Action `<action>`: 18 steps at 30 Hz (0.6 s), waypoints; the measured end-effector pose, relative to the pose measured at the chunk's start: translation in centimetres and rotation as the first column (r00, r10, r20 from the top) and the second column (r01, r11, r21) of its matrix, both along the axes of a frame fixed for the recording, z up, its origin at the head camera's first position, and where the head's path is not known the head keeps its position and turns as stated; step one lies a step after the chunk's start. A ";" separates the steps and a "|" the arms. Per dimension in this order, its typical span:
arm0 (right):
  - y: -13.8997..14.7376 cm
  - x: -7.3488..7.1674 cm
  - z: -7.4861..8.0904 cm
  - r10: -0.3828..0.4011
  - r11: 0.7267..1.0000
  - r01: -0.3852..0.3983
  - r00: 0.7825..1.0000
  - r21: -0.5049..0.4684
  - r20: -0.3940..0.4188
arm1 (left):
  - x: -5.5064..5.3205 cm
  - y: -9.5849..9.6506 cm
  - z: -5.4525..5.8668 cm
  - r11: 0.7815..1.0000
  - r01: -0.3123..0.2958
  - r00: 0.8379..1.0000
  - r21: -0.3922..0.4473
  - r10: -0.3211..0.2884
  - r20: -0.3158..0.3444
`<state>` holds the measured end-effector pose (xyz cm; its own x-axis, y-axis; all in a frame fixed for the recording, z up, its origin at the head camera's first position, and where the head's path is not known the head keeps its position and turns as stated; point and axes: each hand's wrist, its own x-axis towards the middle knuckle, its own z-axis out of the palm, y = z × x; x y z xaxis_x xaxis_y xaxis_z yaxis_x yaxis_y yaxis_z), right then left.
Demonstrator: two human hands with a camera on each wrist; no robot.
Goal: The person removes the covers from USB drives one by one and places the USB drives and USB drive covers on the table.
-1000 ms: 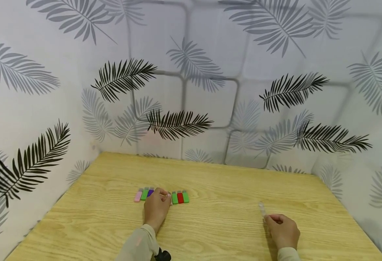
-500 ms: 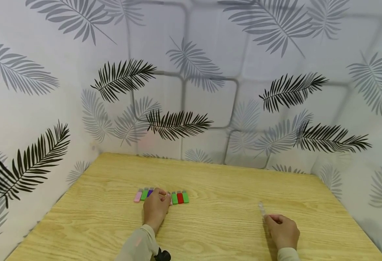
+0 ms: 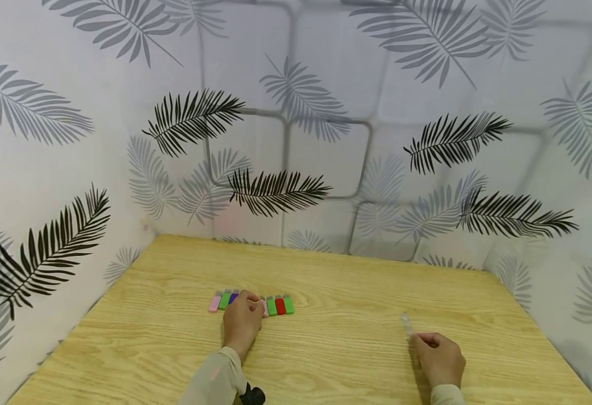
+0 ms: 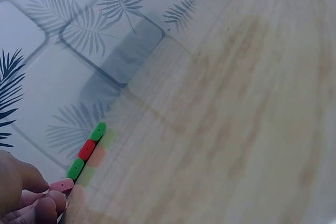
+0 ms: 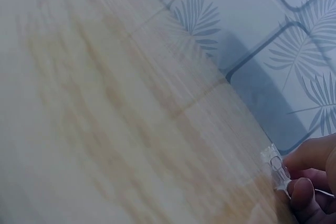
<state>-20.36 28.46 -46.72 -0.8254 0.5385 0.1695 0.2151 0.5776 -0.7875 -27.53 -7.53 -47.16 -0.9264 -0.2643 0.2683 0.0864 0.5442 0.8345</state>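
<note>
Small coloured sticks with greyish ends, like USB flash drives, lie in a row left of centre in the head view. My left hand (image 3: 242, 322) is over the row's middle and hides part of it. Its thumb and finger pinch a pink USB stick (image 4: 62, 184), which lies askew beside a green one (image 4: 75, 169). Beyond that come a red stick (image 3: 280, 306) and another green one (image 3: 288, 305). Left of the hand are a pink (image 3: 215, 304), a green (image 3: 224, 301) and a purple stick (image 3: 233, 298). My right hand (image 3: 439, 357) pinches a clear plastic piece (image 5: 277, 169) at the right.
A wood-grain table (image 3: 326, 349) lies under both hands. Behind it and along both sides stand pale walls (image 3: 321, 163) with a leaf pattern. Wide table surface separates the two hands. A black object (image 3: 252, 395) sits at my left wrist.
The pink USB stick at my left fingertips shows slightly more beside the green one. Both hands otherwise stay in place, and the clear plastic piece is still in my right fingers.
</note>
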 end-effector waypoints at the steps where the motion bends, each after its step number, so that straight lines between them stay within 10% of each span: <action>1: 0.0 0.0 0.0 -0.002 1.000 0.002 1.000 0.001 -0.002 | 0.0 0.0 0.0 1.000 -0.001 1.000 0.000 0.001 0.001; 18: -0.2 -0.1 -0.1 -0.040 0.997 0.039 0.999 -0.073 -0.016 | 0.0 0.0 0.1 1.000 -0.018 1.000 -0.024 0.018 -0.016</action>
<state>-20.41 28.27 -46.78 -0.8004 0.5822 0.1428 0.2228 0.5101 -0.8308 -27.48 -7.51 -47.11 -0.9171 -0.2745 0.2891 0.0891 0.5657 0.8198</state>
